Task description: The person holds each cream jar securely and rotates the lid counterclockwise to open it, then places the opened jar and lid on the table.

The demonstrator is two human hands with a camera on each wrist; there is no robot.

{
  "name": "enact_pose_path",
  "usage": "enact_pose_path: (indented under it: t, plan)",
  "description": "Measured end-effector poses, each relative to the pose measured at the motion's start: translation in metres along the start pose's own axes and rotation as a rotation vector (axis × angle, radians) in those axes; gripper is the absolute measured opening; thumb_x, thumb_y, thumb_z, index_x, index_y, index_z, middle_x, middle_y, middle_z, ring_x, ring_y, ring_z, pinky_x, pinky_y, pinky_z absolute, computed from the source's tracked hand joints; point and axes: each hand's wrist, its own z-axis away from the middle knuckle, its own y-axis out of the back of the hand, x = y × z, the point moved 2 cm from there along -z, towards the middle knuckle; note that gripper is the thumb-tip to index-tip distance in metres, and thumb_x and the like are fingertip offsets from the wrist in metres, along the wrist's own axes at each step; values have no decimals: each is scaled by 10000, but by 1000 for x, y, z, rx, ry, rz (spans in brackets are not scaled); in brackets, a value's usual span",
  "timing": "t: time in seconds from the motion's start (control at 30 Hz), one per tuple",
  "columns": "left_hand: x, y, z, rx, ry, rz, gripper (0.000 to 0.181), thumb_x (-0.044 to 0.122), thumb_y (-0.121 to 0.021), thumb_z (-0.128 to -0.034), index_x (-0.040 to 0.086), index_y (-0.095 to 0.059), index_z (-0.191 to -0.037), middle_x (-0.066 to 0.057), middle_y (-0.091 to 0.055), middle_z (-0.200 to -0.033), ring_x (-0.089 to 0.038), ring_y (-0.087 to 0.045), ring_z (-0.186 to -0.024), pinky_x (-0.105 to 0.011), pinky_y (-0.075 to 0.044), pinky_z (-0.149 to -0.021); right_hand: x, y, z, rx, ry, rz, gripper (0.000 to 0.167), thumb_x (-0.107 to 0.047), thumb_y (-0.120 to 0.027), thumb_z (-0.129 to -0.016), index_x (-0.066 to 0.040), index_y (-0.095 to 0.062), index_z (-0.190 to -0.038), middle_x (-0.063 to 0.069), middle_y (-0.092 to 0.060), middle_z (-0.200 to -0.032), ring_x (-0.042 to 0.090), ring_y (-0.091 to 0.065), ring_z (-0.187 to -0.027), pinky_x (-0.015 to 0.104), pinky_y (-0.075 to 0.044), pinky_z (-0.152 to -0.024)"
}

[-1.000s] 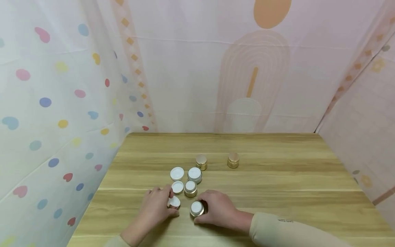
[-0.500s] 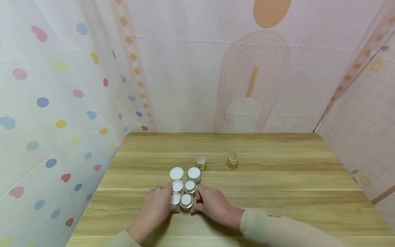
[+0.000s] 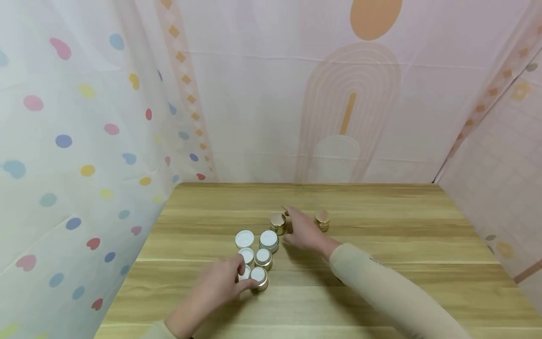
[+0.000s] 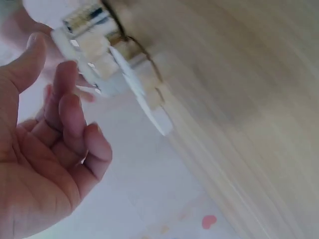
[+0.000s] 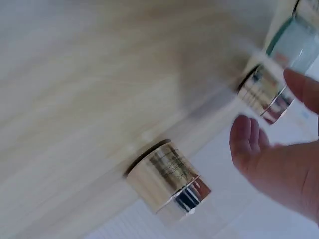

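One table [image 3: 402,226] bears everything. My right hand [image 3: 304,230] holds nothing, thumb and fingers parted, presumably to suit round walls; my left hand [image 3: 220,282] (loosely bent) is empty too. A capped gold jar [image 3: 277,223] stands beside the right, an uncapped jar [image 3: 259,275] beside the left. Upturned lids [image 3: 244,239] lie alongside, perhaps keeping pairs together.

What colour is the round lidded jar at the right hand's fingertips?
Gold; the round lidded jar shows best in the head view.
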Motion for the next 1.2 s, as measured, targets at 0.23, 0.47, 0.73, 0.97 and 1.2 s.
enact_pose_path:
  t: [0.23,0.47,0.73,0.97,1.2]
  plan:
    - [12,-2,3,-30,-117,34,443,510,-881,-825,261,-520,-762,171,-443,-582,-13,-399,-541,-236,-312,-495,9,-8,-26,-64,-33,-43,694,-125,-821,-912,-10,-512,-1522,176,-663,-1403,312,-653,-1261,483,-531,-1097]
    - [18,-2,-1,-21,-136,98,413,492,-864,-858,247,-539,-788,171,-438,-590,-6,-394,-542,-230,-323,-498,27,-4,-9,-18,9,-79,409,-75,-875,-814,-71,-679,-1173,35,-710,-1069,148,-633,-976,349,-548,-919]
    - [41,3,-19,82,-261,60,280,396,-856,-895,190,-731,-1037,51,-791,-934,-113,-702,-798,-311,-541,-736,33,17,59,-92,101,-145,393,-155,-919,-754,-145,-758,-1112,-97,-687,-901,55,-584,-801,208,-502,-704]
    - [72,-2,-47,23,-426,22,597,393,-806,-940,167,-623,-1461,-41,-754,-1350,-226,-741,-1171,-501,-532,-1044,24,34,93,-120,199,-199,236,-366,-930,-815,-241,-755,-913,-129,-630,-802,24,-561,-726,193,-484,-624]
    - [84,-7,-59,-19,-594,3,555,395,-791,-954,217,-623,-1451,42,-716,-1405,-177,-686,-1296,-413,-535,-1112,22,45,103,-222,223,-264,276,-333,-878,-895,-150,-792,-1082,-109,-670,-847,-2,-572,-737,184,-496,-626]
